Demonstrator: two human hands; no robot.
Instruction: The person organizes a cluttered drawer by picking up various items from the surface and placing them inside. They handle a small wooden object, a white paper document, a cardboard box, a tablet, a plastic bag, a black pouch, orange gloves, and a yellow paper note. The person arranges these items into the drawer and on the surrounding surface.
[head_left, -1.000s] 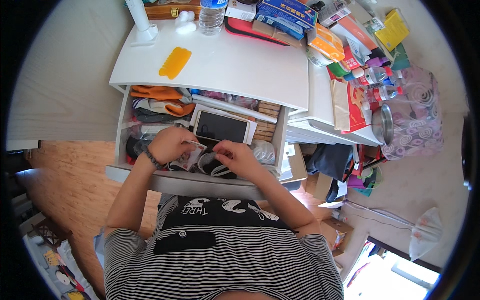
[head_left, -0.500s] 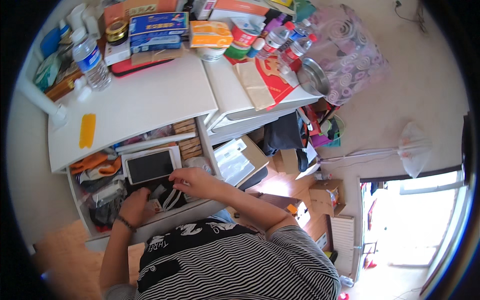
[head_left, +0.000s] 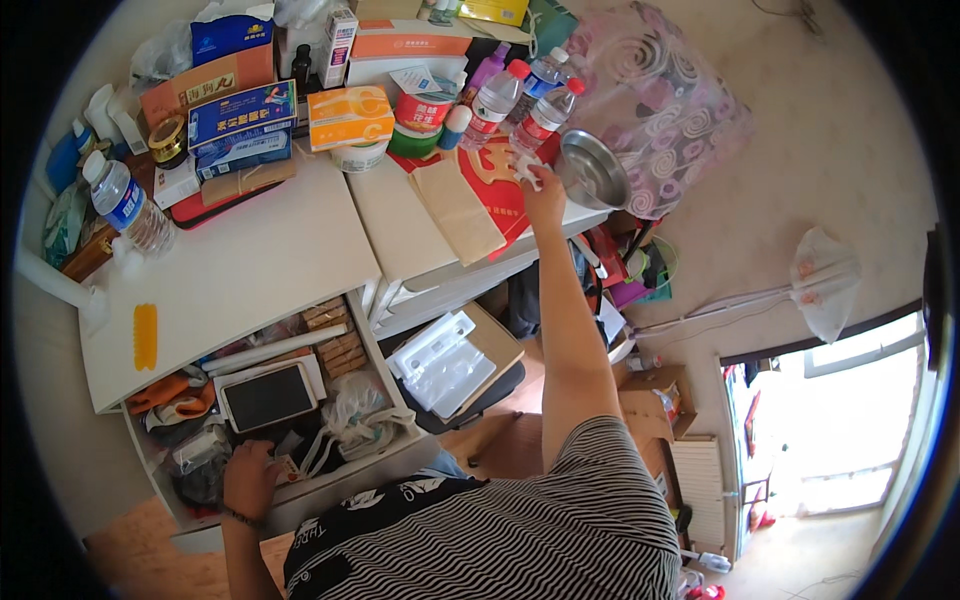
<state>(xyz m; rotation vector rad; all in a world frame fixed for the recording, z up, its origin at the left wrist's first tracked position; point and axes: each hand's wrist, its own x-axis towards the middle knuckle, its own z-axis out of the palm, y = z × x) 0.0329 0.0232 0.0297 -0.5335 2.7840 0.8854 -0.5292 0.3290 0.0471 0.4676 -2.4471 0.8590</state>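
My right hand (head_left: 545,197) reaches far out over the right cabinet top, its fingers closed at a small white object (head_left: 524,166) whose kind I cannot make out. Beneath it lie a red paper bag (head_left: 485,208) and a beige paper envelope (head_left: 455,215). My left hand (head_left: 250,478) is down in the open drawer (head_left: 350,455), its fingers mostly hidden, next to a small white and orange card (head_left: 289,468). Close by in the drawer are a white-framed phone or tablet (head_left: 268,398), a clear plastic bag (head_left: 355,405) and a white strap (head_left: 322,448).
Water bottles (head_left: 497,105) and a steel bowl (head_left: 592,170) stand around my right hand. Boxes (head_left: 240,115) and an orange carton (head_left: 350,118) line the back. A yellow comb-like strip (head_left: 146,337) lies on the left top. White plastic packaging (head_left: 440,365) sits right of the drawer.
My right hand has left the drawer and stretched up and right to the white object on the red bag. The left hand stays in the drawer. The view has shifted.
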